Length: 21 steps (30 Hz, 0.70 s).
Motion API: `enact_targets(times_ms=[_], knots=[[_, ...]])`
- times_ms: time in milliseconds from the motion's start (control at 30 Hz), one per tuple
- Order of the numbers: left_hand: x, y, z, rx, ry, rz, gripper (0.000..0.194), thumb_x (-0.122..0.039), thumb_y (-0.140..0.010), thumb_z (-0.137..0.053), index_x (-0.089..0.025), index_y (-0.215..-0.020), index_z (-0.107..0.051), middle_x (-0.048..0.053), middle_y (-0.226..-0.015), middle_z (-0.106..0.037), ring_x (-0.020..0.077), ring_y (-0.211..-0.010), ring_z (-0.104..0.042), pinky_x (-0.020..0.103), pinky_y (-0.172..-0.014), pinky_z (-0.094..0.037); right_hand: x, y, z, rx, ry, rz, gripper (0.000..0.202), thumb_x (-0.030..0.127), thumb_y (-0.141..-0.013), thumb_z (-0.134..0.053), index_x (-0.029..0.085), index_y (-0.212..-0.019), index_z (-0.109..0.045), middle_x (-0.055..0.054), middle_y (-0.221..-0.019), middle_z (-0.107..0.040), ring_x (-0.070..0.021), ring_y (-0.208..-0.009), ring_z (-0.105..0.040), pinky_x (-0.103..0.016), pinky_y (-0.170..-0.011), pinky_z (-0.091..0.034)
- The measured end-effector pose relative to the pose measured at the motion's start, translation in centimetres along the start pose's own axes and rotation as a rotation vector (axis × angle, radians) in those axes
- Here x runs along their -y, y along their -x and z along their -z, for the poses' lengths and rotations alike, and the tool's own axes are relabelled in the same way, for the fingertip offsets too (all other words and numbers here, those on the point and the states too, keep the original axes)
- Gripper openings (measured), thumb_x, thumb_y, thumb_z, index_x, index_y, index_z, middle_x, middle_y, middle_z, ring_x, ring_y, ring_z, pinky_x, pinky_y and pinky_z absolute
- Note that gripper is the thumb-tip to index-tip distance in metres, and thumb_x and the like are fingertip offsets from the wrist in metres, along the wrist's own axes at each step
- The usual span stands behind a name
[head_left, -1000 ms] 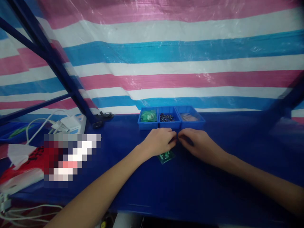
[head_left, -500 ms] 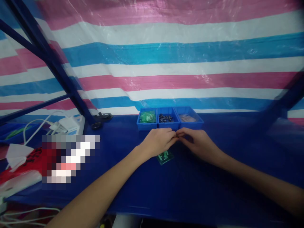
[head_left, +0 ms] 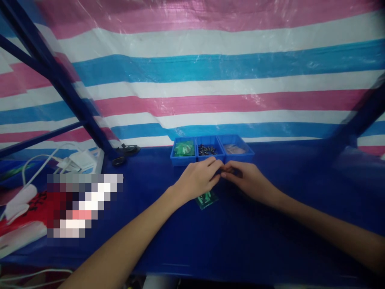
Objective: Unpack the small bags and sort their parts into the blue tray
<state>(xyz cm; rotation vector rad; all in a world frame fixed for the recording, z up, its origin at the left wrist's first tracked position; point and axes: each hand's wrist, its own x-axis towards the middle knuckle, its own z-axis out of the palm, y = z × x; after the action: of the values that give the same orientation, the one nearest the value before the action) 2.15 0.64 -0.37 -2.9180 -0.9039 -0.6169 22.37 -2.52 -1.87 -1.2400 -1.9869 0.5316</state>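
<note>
My left hand [head_left: 201, 176] and my right hand [head_left: 247, 176] meet fingertip to fingertip above the blue table, just in front of the bins. Both have bent, closed fingers; whatever lies between them is too small or hidden to make out. Partly under my left hand, a small clear packet with green and white pieces [head_left: 207, 199] lies on the table. Behind the hands stand three blue bins side by side: the left bin holds green packets [head_left: 184, 149], the middle one small dark pieces [head_left: 207, 150], and the right one pale flat pieces [head_left: 234, 149].
The blue tabletop [head_left: 240, 245] spreads around the hands. Along the left lie a red bag [head_left: 57, 204], white cables [head_left: 40, 160] and a blurred-out patch. Dark items [head_left: 129, 149] rest near the back left. Blue frame posts [head_left: 75, 104] and a striped sheet [head_left: 210, 68] stand behind.
The fingertips of both hands have shifted slightly against each other, with the left fingers raised a little more. The whole view has moved slightly, setting the bins a bit further left.
</note>
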Motion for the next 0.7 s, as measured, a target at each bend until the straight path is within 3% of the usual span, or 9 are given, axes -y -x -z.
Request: enact_targets(times_ms=[167, 367, 533, 700], knots=[[0.13, -0.03, -0.10, -0.005, 0.001, 0.016, 0.020, -0.030, -0.102, -0.043, -0.019, -0.116, -0.052, 0.005, -0.109, -0.061, 0.0180, -0.092, -0.064, 0.028, -0.075, -0.050, 0.38, -0.09, 0.24, -0.025, 0.020, 0.018, 0.023, 0.038, -0.094, -0.055, 0.021, -0.083, -0.065, 0.001, -0.073, -0.067, -0.0144, -0.063, -0.058, -0.025, -0.058, -0.042], [0.11, -0.12, -0.05, -0.021, 0.046, 0.048, 0.026, -0.033, -0.105, -0.035, -0.019, -0.112, -0.055, 0.004, -0.105, -0.063, 0.0178, -0.092, -0.064, 0.029, -0.077, -0.049, 0.64, -0.16, 0.69, -0.032, 0.098, 0.069, 0.027, 0.033, -0.098, -0.046, 0.020, -0.081, -0.063, 0.001, -0.069, -0.064, -0.0139, -0.061, -0.056, -0.026, -0.057, -0.040], [-0.02, -0.33, -0.03, -0.059, 0.137, 0.073, 0.023, -0.032, -0.104, -0.037, -0.019, -0.104, -0.057, 0.003, -0.099, -0.064, 0.0165, -0.090, -0.063, 0.029, -0.077, -0.047, 0.67, -0.08, 0.56, -0.093, 0.192, 0.135, 0.010, 0.026, -0.092, -0.056, 0.021, -0.092, -0.064, -0.001, -0.081, -0.070, -0.0146, -0.065, -0.061, -0.026, -0.061, -0.044], [-0.13, -0.58, -0.08, -0.042, 0.266, 0.110, 0.028, -0.033, -0.103, -0.040, -0.017, -0.088, -0.058, 0.001, -0.082, -0.063, 0.0143, -0.078, -0.060, 0.026, -0.066, -0.042, 0.57, 0.01, 0.36, -0.117, 0.220, 0.191, 0.009, 0.025, -0.093, -0.056, 0.021, -0.098, -0.063, -0.003, -0.087, -0.072, -0.0167, -0.074, -0.066, -0.027, -0.068, -0.051]])
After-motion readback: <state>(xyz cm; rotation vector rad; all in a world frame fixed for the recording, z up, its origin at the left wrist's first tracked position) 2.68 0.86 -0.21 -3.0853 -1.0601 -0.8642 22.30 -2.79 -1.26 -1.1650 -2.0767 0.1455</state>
